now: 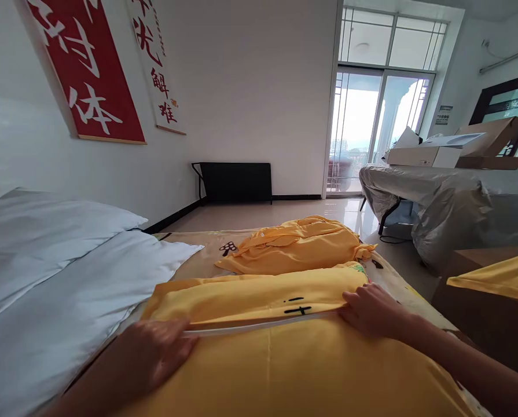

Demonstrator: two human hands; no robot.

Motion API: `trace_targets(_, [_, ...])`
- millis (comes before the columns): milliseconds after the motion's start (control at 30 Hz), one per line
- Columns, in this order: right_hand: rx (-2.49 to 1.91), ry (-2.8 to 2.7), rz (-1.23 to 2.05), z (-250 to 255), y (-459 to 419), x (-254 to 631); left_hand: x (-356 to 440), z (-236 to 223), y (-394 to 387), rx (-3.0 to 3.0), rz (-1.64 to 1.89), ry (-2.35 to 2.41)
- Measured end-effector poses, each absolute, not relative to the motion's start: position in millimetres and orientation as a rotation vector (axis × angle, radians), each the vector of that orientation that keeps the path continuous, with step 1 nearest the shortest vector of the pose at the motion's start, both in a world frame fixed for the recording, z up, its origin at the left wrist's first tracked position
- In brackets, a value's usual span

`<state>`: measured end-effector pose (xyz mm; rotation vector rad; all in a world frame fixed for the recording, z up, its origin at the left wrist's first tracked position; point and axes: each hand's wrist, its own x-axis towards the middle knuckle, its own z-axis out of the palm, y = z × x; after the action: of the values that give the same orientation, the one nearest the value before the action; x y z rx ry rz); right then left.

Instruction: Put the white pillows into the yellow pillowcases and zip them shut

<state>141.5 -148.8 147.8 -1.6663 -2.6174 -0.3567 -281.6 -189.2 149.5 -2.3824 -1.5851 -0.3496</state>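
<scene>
A yellow pillowcase [285, 365] lies in front of me, plump as if something fills it. Across it runs a white zipper strip [241, 328], and a folded-over flap with black marks lies beyond the strip. My left hand [154, 347] is closed on the fabric at the strip's left end. My right hand [367, 307] pinches the edge at the strip's right end. Just beyond is a crumpled orange-yellow cloth [302, 243]. The fingertips of both hands are partly hidden by the fabric.
White pillows [80, 295] are piled on the left. Beneath everything is a patterned beige sheet [193, 260]. At right, yellow fabric [502, 275] lies on a brown box [480, 307]; behind it, a plastic-covered table [458, 191] bears open cartons. A black panel [237, 182] leans by the far wall.
</scene>
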Motion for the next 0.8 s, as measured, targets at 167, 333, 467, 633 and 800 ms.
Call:
trace_targets(167, [-1.726,-2.586,-0.329,145,-135,129,-251,132,-189,-2.395,-0.445,-1.293])
trace_targets(333, [-1.428,-2.736,-0.513,165,-119,99,-152,155,-204,-2.733,-0.317,-0.794])
trace_targets(467, [-1.525,-2.790,-0.474,171,-105,83,-82,163,-189,-2.990,-0.236,-0.907])
trace_targets(633, [-1.701,-2.610,-0.269,162,-96,118,-51,141,-149,-3.105,-0.273,-0.952])
trace_targets(800, [-1.751,-2.226,-0.095,142,-95,151,-29,127,-126,-3.156,-0.281,-0.877])
